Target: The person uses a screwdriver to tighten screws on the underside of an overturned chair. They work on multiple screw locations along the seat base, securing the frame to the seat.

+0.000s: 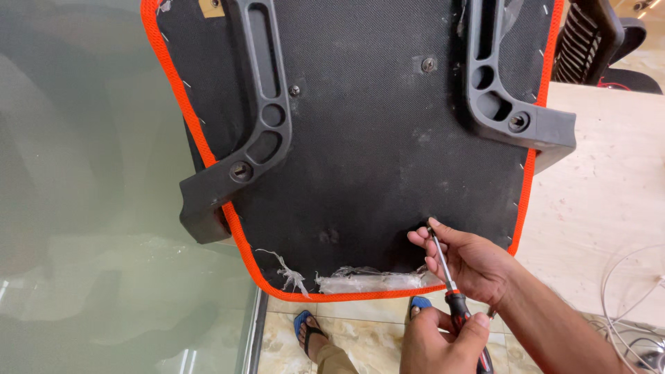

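A: Since the screwdriver [450,291] is thin and stiff, where's the hold?

B: Left hand [436,343] wraps its red-black handle, fingers clamped; right hand [471,260] pinches the steel shaft, tip on the upturned chair seat [367,152], near right. Looks light; the bare shaft may be slippery.

left hand [436,343]: low at the frame's bottom edge, fingers curled shut, thumb on top | right hand [465,257]: higher up, forearm entering from lower right, wrist bent, fingertips [420,239] pinched together and pointing up-left | hands close, one just above the other | a sandalled foot [308,331] below.
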